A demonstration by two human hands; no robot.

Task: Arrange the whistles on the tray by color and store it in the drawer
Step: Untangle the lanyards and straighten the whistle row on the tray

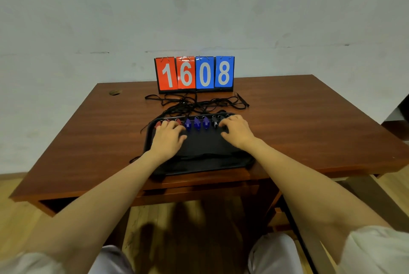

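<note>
A black tray (199, 149) lies on the wooden desk in front of me. Along its far edge runs a row of whistles: red whistles (158, 123) at the left, three blue whistles (197, 123) in the middle, black whistles (215, 121) at the right. My left hand (169, 136) rests over the red whistles, fingers curled down on them. My right hand (236, 130) covers the black whistles, fingertips touching them. Whether either hand grips a whistle is hidden by the fingers. Black lanyard cords (194, 102) trail from the whistles past the tray.
A flip scoreboard (194, 73) reading 1608 stands at the desk's back edge against the wall. The cords lie tangled between it and the tray. The desk (309, 119) has a drawer front (199, 187) under its near edge. My knees show below.
</note>
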